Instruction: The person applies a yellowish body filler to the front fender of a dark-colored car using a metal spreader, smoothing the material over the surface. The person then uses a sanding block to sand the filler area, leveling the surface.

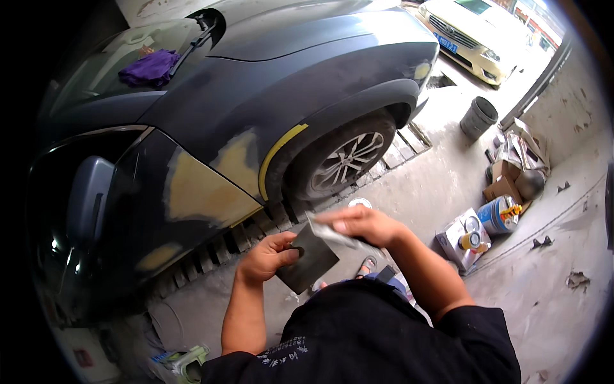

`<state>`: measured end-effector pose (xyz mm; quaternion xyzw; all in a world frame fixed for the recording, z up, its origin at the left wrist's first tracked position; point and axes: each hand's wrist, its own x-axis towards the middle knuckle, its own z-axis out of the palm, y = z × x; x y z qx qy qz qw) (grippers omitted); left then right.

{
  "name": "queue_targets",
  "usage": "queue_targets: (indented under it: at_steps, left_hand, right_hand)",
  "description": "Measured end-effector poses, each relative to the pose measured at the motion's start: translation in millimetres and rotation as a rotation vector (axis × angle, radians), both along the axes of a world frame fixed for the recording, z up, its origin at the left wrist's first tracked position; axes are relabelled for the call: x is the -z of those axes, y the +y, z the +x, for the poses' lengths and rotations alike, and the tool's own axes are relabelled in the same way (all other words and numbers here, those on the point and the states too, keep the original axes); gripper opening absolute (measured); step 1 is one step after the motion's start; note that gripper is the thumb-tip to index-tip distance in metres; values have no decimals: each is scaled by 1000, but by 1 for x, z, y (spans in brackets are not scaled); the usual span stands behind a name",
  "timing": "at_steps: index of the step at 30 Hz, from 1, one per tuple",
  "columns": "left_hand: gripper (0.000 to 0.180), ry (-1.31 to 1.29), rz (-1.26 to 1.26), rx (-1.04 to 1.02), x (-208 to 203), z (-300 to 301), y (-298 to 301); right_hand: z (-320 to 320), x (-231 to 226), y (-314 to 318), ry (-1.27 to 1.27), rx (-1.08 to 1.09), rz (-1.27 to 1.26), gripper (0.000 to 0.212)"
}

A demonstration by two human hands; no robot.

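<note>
In front of my chest, my left hand [268,257] is closed on the edge of a dark grey, flat rectangular plate [312,259], thumb on top. My right hand [369,225] is closed around a pale, flat spreader-like tool [332,238], blurred by motion, at the plate's upper right edge. Whether the two touch is unclear, and the fingers under the tool are hidden. Beyond my hands stands a dark grey car [307,70] with yellowish filler patches [198,189] on its door and fender. Yellow tape [276,153] runs along the wheel arch.
A floor grate [217,246] runs beside the car's wheel [348,160]. On the right are a dark bucket [479,118], a white box [457,240] with small cans, a blue-and-white tin [497,216] and cardboard boxes [503,182]. A purple cloth [150,68] lies on the windshield. A white car [476,35] stands outside.
</note>
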<state>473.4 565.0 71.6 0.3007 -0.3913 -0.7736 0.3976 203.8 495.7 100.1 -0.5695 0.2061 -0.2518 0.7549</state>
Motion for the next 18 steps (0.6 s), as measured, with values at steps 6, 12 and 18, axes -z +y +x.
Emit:
queue_targets:
  at_steps: [6,12,18]
  left_hand:
    - [55,413,-22,-133,-11,-26,-1]
    - [63,445,109,-259,-6,-39,7]
    - [57,409,179,-172,11,-36,10]
  right_hand:
    - [1,-23,-6,-200,332,1,43]
    - [8,9,16,135,330,-592,37]
    - [19,11,12,251,362,-872,39]
